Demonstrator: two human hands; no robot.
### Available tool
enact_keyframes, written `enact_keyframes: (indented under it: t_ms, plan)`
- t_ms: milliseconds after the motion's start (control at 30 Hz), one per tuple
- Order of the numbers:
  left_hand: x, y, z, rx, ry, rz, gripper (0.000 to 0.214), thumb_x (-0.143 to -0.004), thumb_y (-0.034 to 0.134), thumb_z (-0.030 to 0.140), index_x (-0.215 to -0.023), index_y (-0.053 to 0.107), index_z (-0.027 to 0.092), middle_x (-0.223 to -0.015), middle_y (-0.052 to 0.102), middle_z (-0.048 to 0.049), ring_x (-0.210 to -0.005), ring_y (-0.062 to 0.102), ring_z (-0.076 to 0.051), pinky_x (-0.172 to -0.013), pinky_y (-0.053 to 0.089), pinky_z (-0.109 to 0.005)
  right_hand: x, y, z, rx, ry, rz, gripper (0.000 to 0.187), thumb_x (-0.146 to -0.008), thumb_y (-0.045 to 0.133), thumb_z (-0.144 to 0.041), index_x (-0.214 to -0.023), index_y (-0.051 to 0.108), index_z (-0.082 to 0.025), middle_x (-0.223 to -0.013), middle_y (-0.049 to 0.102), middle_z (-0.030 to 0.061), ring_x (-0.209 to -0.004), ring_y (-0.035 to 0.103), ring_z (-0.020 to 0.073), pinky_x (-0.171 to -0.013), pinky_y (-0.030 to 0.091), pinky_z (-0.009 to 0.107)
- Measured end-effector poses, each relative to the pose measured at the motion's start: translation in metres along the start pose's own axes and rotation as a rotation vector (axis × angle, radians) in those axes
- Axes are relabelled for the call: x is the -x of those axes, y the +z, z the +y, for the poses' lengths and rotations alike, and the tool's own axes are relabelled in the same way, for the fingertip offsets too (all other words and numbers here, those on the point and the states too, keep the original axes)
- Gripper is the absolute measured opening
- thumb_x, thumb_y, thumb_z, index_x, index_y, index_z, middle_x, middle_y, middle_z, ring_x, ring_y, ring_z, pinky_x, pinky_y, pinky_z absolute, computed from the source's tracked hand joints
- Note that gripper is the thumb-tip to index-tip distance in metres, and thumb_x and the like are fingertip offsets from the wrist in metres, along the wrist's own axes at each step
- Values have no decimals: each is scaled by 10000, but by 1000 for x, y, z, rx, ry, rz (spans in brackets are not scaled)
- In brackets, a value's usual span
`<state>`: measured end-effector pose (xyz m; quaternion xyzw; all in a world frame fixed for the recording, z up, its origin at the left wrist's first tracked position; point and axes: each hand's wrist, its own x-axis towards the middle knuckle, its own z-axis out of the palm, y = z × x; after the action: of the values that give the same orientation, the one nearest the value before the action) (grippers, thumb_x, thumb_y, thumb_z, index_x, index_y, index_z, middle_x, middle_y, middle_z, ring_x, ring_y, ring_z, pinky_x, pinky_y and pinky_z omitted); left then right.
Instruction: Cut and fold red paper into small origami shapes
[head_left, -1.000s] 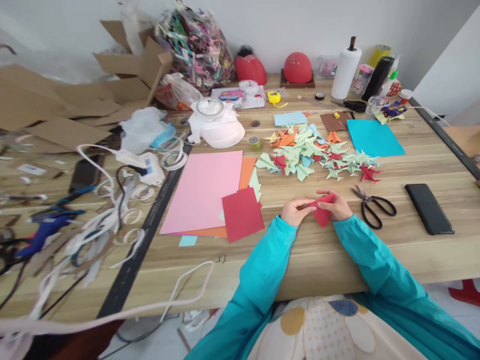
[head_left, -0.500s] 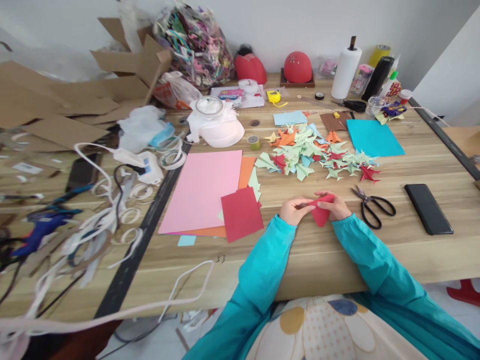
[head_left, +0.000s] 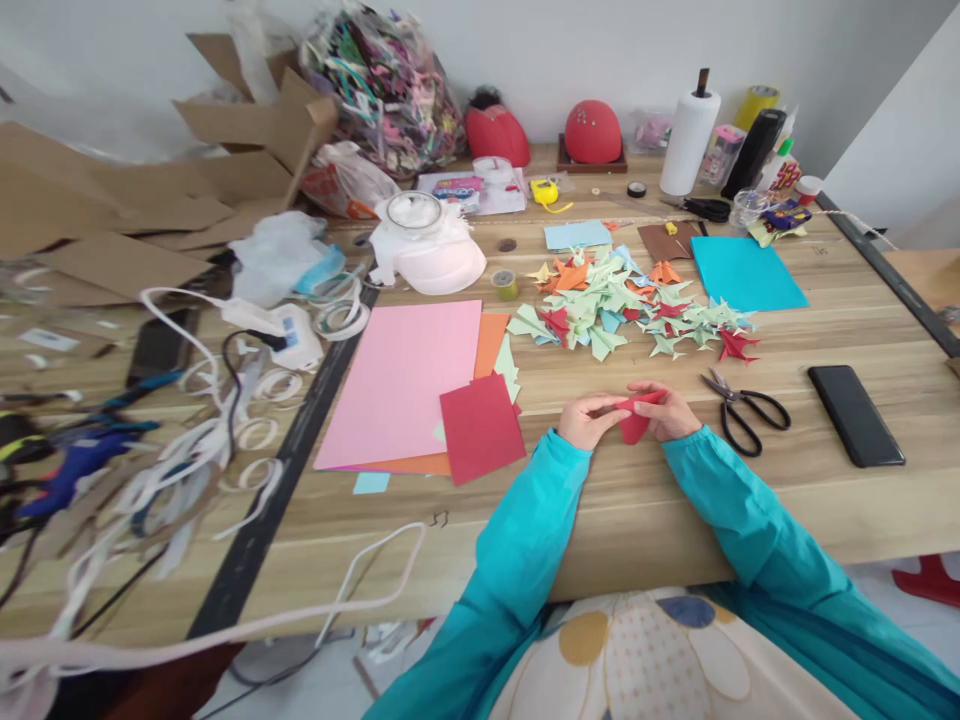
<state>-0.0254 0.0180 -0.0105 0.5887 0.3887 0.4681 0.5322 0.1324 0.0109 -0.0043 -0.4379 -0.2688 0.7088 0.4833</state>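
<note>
Between both hands is a small piece of folded red paper (head_left: 634,428), held just above the table. My left hand (head_left: 587,421) pinches its left edge. My right hand (head_left: 670,413) grips the other side, thumb in front and fingers behind. To the left lies a stack of red paper sheets (head_left: 483,430), overlapping a large pink sheet (head_left: 405,385) with orange paper (head_left: 491,345) under it. Beyond my hands is a heap of folded paper figures (head_left: 611,298) in green, orange, red and blue. Black-handled scissors (head_left: 742,410) rest beside my right hand.
A black phone (head_left: 856,415) lies at the right. Behind the heap are a turquoise sheet (head_left: 748,273) and a paper towel roll (head_left: 688,145). White cables (head_left: 150,470), a power strip (head_left: 296,338) and a cardboard box (head_left: 255,130) crowd the left side.
The red paper's lower part shows smaller now, as if folded up or tilted. Both hands keep their hold in nearly the same place. The view has shifted slightly.
</note>
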Motion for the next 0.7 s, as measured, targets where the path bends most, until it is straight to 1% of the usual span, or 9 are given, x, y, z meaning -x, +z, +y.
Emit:
enact_keyframes:
  t_ms: [200, 367, 567, 700]
  plan:
    - [-2, 0, 0, 17, 40, -1, 247, -633, 744, 312, -844, 727, 183, -847, 703, -59, -774, 639, -166, -721, 524, -277, -2, -2, 2, -9, -11, -11, 429, -427, 853, -263, -793, 642, -193, -664, 695, -17, -647, 641, 138, -665, 492, 280]
    - [-2, -1, 0, 6, 76, 9, 207, -646, 739, 304, -811, 730, 180, -815, 690, -57, -751, 631, -153, -700, 518, -264, -3, -4, 3, 5, 2, -52, 440, -438, 849, -270, -816, 638, -195, -690, 699, -9, -652, 641, 148, -681, 492, 300]
    - [0, 0, 0, -51, 123, 0, 192, -656, 733, 310, -805, 732, 188, -805, 689, -60, -734, 633, -149, -689, 518, -262, -1, -2, 0, 2, -15, -38, 439, -410, 846, -242, -799, 649, -195, -611, 667, -33, -578, 620, 129, -616, 488, 274]
    - [0, 0, 0, -67, 128, -7, 191, -659, 730, 323, -791, 732, 186, -773, 689, -59, -707, 630, -148, -682, 520, -269, 0, 0, -1, 18, -16, -33, 426, -393, 843, -241, -773, 655, -196, -605, 656, -35, -563, 611, 130, -594, 482, 277]
